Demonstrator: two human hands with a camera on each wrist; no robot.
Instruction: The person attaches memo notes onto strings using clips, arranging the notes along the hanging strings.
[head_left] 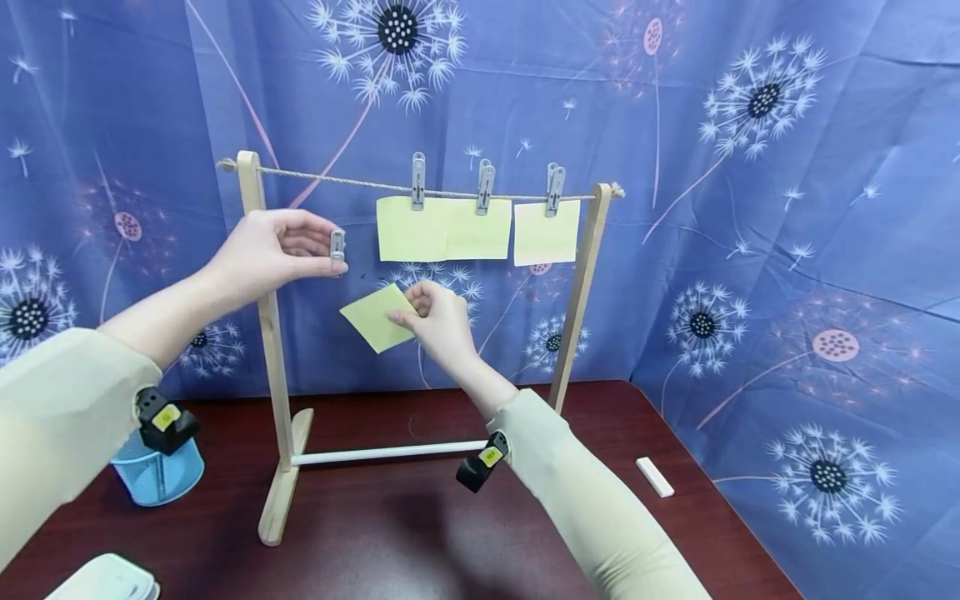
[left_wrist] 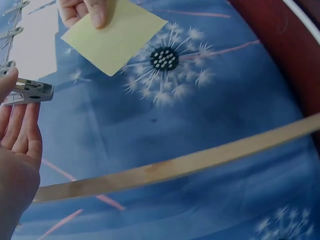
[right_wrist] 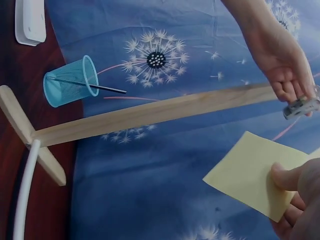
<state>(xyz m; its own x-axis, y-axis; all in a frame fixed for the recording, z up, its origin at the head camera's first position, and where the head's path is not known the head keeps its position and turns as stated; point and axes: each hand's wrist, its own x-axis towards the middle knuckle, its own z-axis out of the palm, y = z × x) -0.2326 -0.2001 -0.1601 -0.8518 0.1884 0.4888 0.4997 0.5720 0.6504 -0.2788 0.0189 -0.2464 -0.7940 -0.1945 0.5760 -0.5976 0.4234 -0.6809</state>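
Note:
Between thumb and fingers, my left hand [head_left: 273, 246] pinches a grey clothespin [head_left: 337, 244], held just below the left part of a string [head_left: 322, 177]. Lower and to the right, my right hand [head_left: 442, 325] pinches a yellow sticky note [head_left: 378, 318] by one edge, thumb on its face. The note is tilted and hangs free in the air. Three more notes are on the string: a left one [head_left: 411, 229], a middle one [head_left: 480, 229] overlapping or touching it, and a right one [head_left: 546, 235]. A grey clothespin [head_left: 418, 182] tops the left note, and each other note has one too.
A wooden stand with a left post [head_left: 273, 358], a right post [head_left: 581, 292] and a white crossbar [head_left: 390, 453] carries the string. On the dark red table [head_left: 360, 533] are a blue mesh cup [head_left: 161, 479], a white case [head_left: 105, 579] and a small white block [head_left: 655, 477].

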